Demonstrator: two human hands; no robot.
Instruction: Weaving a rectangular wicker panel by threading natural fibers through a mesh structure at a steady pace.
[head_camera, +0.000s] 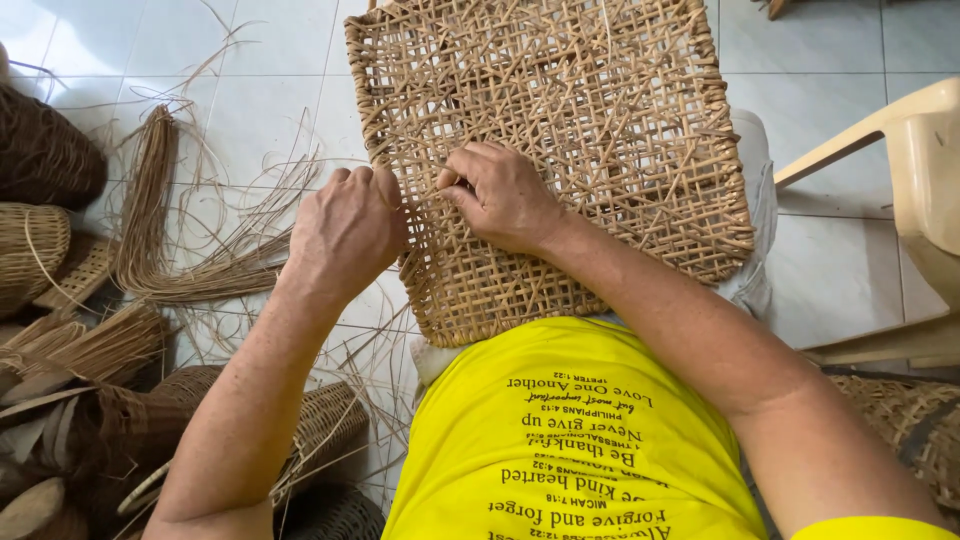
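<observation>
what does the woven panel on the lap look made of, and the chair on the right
The woven panel looks like split rattan or cane: thin tan strips, matte, crossed in an open lattice, with both hands on it. The chair looks like moulded plastic: smooth cream surface with a soft sheen and rounded edges, no grain visible.

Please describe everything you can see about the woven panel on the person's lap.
The woven panel is a roughly square, flat piece of tan cane-like strips, woven in an open lattice with small holes and a thicker bound rim. It lies tilted across the person's lap, its far edge reaching over the tiled floor. Loose strip ends stick out at its left edge. The left hand grips that left edge, and the right hand rests on top, its fingers pinching a strand in the weave.
</observation>
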